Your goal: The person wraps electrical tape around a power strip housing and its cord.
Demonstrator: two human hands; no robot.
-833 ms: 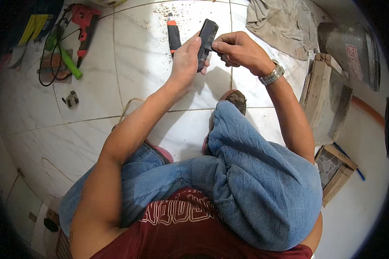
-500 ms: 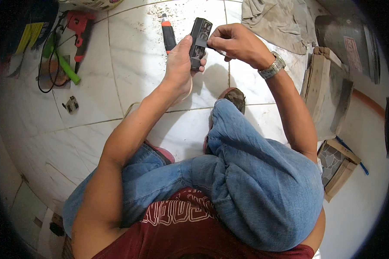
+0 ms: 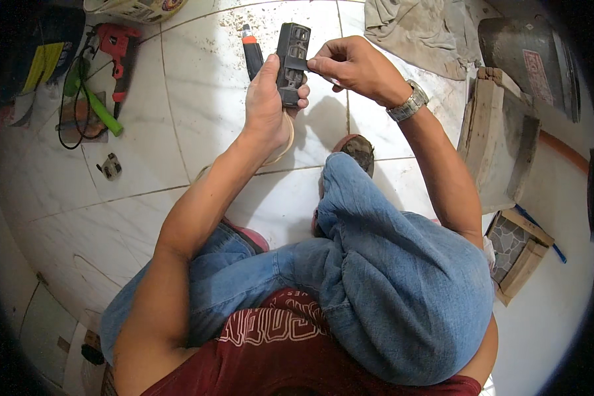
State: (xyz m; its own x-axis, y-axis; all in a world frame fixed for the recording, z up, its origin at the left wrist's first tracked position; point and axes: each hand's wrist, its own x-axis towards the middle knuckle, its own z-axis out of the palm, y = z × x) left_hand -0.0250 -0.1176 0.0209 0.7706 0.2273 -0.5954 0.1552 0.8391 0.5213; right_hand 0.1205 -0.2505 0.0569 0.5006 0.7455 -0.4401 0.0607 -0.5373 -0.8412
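Observation:
My left hand (image 3: 267,99) grips a black, long socket block (image 3: 288,89), held upright with its openings showing; a pale cord hangs below it. A dark flat strip (image 3: 297,63) lies across its middle. My right hand (image 3: 327,66) pinches that strip's right end between thumb and forefinger, the other fingers curled. Just left of the block, a black tool with an orange band and metal tip (image 3: 251,49) lies on the tiled floor (image 3: 211,132), its lower part behind my left hand.
At left are a red tool (image 3: 115,49), a green-handled item (image 3: 102,112), a black cord and a small metal piece (image 3: 110,168). A dirty cloth (image 3: 412,33) lies at back right, beside a dark cylinder (image 3: 511,59), wooden boards (image 3: 488,145) and a framed tile piece (image 3: 508,244).
Both hands and the block have moved left in view. The block has turned, showing more of its face with the openings and the dark strip across it.

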